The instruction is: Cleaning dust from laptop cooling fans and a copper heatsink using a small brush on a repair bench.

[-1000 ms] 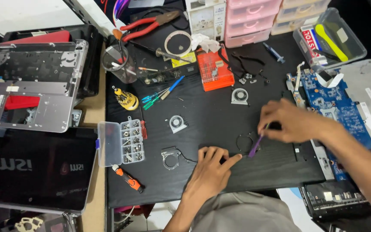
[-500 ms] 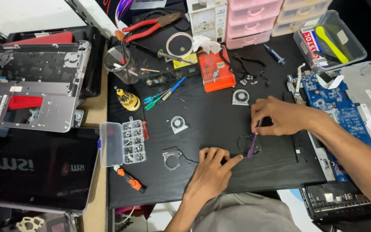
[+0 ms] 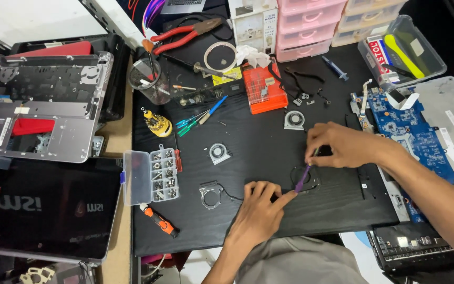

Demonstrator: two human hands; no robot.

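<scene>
My right hand pinches a thin purple-tipped tool whose tip touches a round black fan housing lying on the black mat. My left hand lies flat on the mat just left of the housing, its index finger stretched towards the tool tip. A small fan frame with a wire lies left of my left hand.
Two grey fans lie on the mat. A clear screw box, orange screwdriver and yellow screwdriver sit left. An orange case, pink drawers, blue circuit board and laptop chassis surround it.
My right hand has shifted left along the mat with the purple tool. My left hand has stayed put, its index finger now stretched closer to the tool tip.
</scene>
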